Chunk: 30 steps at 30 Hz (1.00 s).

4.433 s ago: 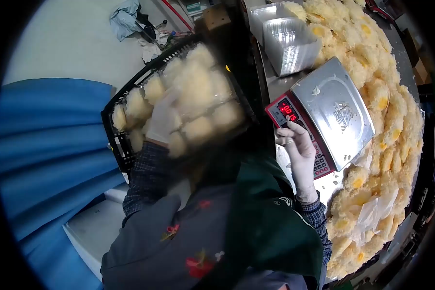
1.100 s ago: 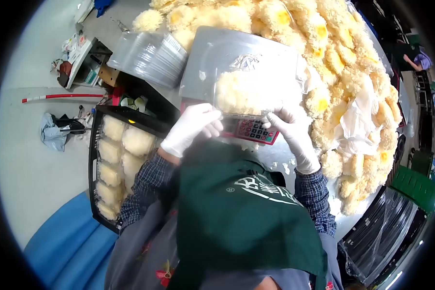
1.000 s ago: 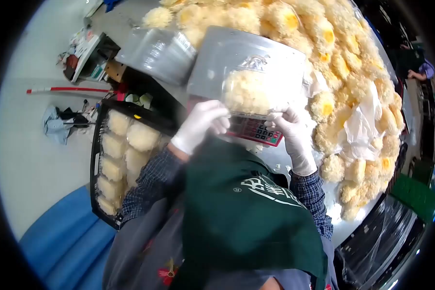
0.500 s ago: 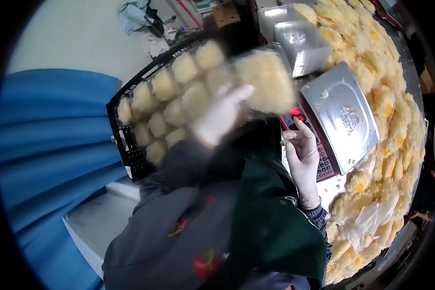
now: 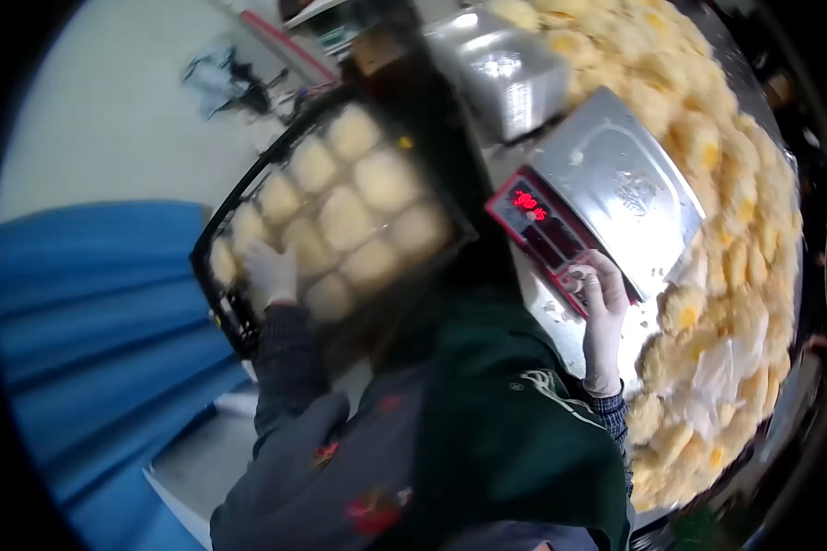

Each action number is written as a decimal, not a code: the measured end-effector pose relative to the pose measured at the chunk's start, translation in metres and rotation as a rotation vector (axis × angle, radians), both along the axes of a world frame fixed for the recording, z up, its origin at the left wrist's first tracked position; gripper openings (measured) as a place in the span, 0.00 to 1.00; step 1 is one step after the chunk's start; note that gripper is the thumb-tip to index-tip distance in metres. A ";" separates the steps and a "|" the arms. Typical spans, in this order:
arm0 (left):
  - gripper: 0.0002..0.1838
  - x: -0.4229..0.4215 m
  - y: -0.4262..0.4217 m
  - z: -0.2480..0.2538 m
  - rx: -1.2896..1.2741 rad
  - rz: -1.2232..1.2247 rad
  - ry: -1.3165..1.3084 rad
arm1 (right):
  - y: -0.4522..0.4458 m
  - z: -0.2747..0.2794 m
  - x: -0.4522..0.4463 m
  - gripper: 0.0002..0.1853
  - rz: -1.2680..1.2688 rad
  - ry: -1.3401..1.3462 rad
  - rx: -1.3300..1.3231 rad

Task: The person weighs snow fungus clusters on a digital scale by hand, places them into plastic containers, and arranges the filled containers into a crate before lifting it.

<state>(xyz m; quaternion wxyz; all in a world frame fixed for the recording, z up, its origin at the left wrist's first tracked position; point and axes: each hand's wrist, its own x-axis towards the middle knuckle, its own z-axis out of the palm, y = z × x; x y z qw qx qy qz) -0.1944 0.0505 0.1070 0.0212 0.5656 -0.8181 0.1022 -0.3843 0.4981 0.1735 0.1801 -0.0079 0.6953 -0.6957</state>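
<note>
My gloved left hand point(image 5: 271, 274) reaches into a black crate point(image 5: 213, 308). Its fingers look spread, touching the clear packs of pale, frilly food that looks like dried snow fungus point(image 5: 345, 219); blur hides the exact contact. Over the keypad end of a digital scale point(image 5: 560, 241) is my gloved right hand point(image 5: 590, 275), its thumb and fingers curled into a pinch. Whatever lies in that pinch, if anything, is too small to make out. Red digits glow on the scale's display, and only small crumbs lie on its metal plate point(image 5: 625, 174).
Loose pale lumps with yellow centres point(image 5: 708, 156) are heaped along the right of the table. Stacked clear plastic containers point(image 5: 510, 78) stand beyond the scale. A thin clear bag point(image 5: 721, 376) lies on the heap. Blue fabric point(image 5: 101, 303) hangs at the left.
My left hand has moved left and down into the crate; the pack it carried is no longer raised. My right hand has drawn back from the display, its fingers more curled. The view has shifted.
</note>
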 end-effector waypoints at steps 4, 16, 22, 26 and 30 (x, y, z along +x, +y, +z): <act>0.25 -0.101 0.015 0.041 -0.010 -0.759 0.349 | 0.037 -0.017 0.011 0.15 -0.146 -0.021 0.064; 0.13 -0.379 0.117 0.036 0.353 -1.447 0.275 | 0.153 -0.061 0.135 0.15 -0.885 0.023 0.612; 0.12 -0.378 0.127 0.078 0.472 -1.328 0.338 | 0.233 -0.090 0.160 0.32 -0.916 -0.027 1.584; 0.10 -0.340 0.188 0.138 0.490 -1.553 0.484 | 0.259 -0.095 0.156 0.35 -0.869 -0.207 1.451; 0.05 -0.283 0.270 0.140 0.430 -1.819 0.377 | 0.259 -0.086 0.173 0.29 -1.057 0.094 0.978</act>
